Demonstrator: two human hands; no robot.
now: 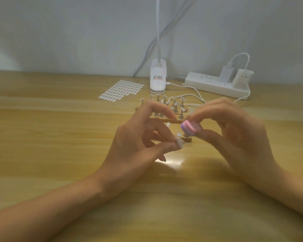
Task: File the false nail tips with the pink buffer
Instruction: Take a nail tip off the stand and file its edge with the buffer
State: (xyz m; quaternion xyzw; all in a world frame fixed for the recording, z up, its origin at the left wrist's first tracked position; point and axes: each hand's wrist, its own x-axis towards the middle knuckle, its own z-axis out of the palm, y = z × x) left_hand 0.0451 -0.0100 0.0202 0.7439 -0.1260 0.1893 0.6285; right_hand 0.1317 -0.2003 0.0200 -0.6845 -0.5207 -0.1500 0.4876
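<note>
Far left at the back, a sheet of adhesive tabs (121,90) lies flat on the wooden table (42,137), well apart from the work; I read it as parked for later.

Left hand (138,142): thumb and a finger pinch one false nail tip (180,143) at its edge, raised off the table with the free end pointing right. My read is that this keeps the tip steady and leaves its edge open to the file. Its index finger sticks out above, clear of the pinch.

Behind it is the lamp base (157,79), neck going up out of frame, likely set there to light the spot.

In front of the lamp, a cluster of nail stands (173,105) is upright and near the hands, so the next tips are within reach.

The pink buffer (191,127) is up in the air just right of and above the held tip. Touching or a hair apart, I cannot tell, because of the blur.

Right hand (238,135): blurred, fingers and thumb curled round the buffer, short grip for control. The hands are close together but not touching.

The power strip (241,92) sits at the back right, out of the way.
</note>
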